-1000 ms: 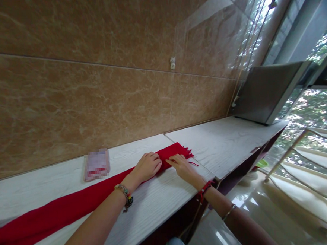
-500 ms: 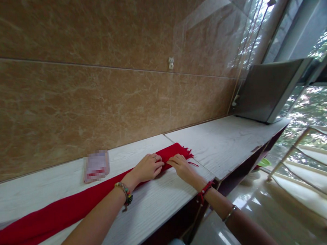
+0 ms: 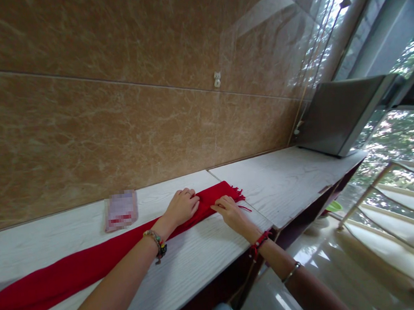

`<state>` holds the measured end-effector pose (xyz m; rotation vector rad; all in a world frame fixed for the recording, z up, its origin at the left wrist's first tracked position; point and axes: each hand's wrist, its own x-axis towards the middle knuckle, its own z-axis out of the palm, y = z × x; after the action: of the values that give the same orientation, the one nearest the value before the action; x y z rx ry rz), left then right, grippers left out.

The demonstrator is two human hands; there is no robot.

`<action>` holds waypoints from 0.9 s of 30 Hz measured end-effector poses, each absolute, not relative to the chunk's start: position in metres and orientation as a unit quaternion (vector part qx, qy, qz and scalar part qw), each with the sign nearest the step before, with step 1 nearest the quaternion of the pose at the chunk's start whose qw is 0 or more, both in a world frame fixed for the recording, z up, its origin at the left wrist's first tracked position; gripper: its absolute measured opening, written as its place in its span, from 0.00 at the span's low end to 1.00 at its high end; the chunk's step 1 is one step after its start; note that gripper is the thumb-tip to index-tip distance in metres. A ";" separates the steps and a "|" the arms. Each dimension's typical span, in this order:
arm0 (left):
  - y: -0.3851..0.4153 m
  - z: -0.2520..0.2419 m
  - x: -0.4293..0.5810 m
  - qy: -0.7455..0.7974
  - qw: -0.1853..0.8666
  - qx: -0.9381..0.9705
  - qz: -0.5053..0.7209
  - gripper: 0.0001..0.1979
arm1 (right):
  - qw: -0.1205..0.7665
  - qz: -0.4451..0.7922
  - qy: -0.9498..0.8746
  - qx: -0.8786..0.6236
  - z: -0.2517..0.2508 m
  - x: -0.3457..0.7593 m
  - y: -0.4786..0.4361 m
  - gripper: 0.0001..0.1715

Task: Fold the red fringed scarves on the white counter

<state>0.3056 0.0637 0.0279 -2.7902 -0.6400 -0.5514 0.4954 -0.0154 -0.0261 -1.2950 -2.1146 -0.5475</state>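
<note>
From the head view, I see a red scarf (image 3: 76, 263) stretched lengthwise along a white countertop (image 3: 293, 172), running beneath the person's left hand (image 3: 183, 207) and on to a fringed end (image 3: 238, 194) just beyond the right hand (image 3: 230, 210). The left hand lies over the scarf, its fingers bent and close together, touching the cloth; whether they grip a fold, I can't tell. The longer stretch of red runs from there toward the person's left, passing behind the left forearm. The right hand comes in from the near side, its fingers drawn narrow, the tips meeting the scarf's near edge close to the fringe; I can't make out whether they pinch it. Between the two hands a short piece of the scarf shows bare. A loose red strand (image 3: 245, 208) lies on the countertop, just beside the right hand. Behind the scarf, near the brown tiled wall (image 3: 120, 128), rests a flat, blurred-out object (image 3: 121, 210), apart from both hands.
</note>
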 end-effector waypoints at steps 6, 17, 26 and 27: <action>0.069 0.019 0.311 -0.194 0.017 -0.954 -0.228 0.12 | 0.289 -0.214 -0.795 -0.489 -0.026 0.495 -0.016 0.14; 0.097 0.045 0.336 -0.357 -0.075 -0.918 -0.159 0.07 | 0.274 -0.219 -0.795 -0.495 -0.025 0.495 -0.016 0.14; 0.102 0.049 0.349 -0.390 -0.073 -0.911 -0.114 0.12 | 0.268 -0.239 -0.789 -0.499 -0.022 0.494 -0.016 0.12; 0.102 0.050 0.351 -0.394 -0.076 -0.910 -0.106 0.12 | 0.264 -0.242 -0.788 -0.501 -0.021 0.494 -0.016 0.11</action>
<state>0.3506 0.1022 0.0499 -3.0050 -1.3002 -0.3490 0.4936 -0.0157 -0.0214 -1.3553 -2.1298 -0.6545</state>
